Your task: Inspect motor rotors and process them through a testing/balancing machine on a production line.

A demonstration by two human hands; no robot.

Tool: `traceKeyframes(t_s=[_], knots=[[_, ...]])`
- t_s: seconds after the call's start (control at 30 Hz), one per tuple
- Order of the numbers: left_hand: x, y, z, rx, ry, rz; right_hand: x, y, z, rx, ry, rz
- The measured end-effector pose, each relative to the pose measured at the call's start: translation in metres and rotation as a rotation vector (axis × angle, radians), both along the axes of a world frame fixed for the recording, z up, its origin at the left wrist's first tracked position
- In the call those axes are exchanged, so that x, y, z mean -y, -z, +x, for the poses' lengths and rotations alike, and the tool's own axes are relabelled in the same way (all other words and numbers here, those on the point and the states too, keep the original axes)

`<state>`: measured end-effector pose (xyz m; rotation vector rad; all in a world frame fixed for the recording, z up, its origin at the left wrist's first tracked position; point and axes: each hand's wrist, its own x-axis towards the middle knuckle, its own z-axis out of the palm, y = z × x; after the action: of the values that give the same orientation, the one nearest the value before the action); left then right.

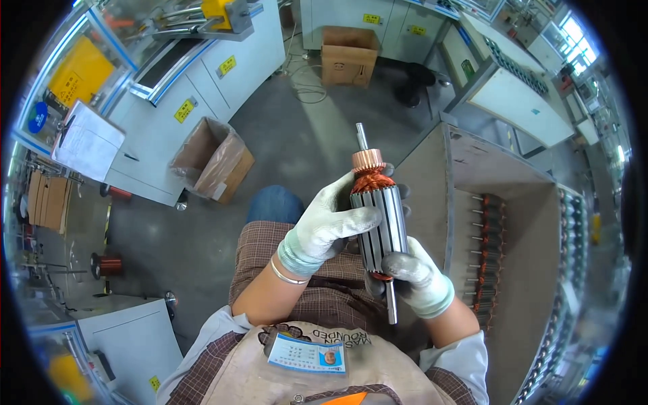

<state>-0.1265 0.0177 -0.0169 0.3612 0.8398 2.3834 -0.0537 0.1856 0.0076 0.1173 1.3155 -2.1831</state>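
Both my hands, in white gloves with grey fingertips, hold a motor armature (379, 219) upright in front of my lap. It has a slotted steel core, copper windings and a copper commutator near the top, and a bare shaft sticks out at each end. My left hand (332, 219) wraps the upper left side of the core, thumb across the front. Lower down, my right hand (417, 273) grips the core's bottom end, its thumb on the front. Some fingers of both hands are hidden behind the armature.
At my right stands a deep grey bin (516, 155) with a row of armatures (489, 256) inside. An open cardboard box (219, 165) sits on the floor to the left by a white cabinet (158, 135). Another carton (349, 57) stands farther off. A copper wire spool (108, 265) is at far left.
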Motion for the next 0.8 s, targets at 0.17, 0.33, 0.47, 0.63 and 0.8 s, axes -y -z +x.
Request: traceKeyframes(t_s=[0.17,0.33,0.47,0.63,0.8], knots=[[-0.006,0.006,-0.003,0.039,-0.025,0.004,-0.002,0.003,0.000,0.010,0.053,0.001],[-0.008,0.009,-0.001,0.077,-0.031,-0.002,-0.004,0.003,-0.001,0.084,0.022,-0.051],[-0.009,0.010,-0.001,0.117,-0.038,0.002,-0.005,0.006,-0.001,0.075,0.009,-0.025],[-0.011,0.012,0.000,0.129,-0.084,-0.032,-0.008,0.013,-0.001,0.107,-0.022,-0.082],[-0.010,0.009,0.002,0.114,-0.242,-0.154,-0.003,0.013,-0.004,0.162,-0.021,-0.137]])
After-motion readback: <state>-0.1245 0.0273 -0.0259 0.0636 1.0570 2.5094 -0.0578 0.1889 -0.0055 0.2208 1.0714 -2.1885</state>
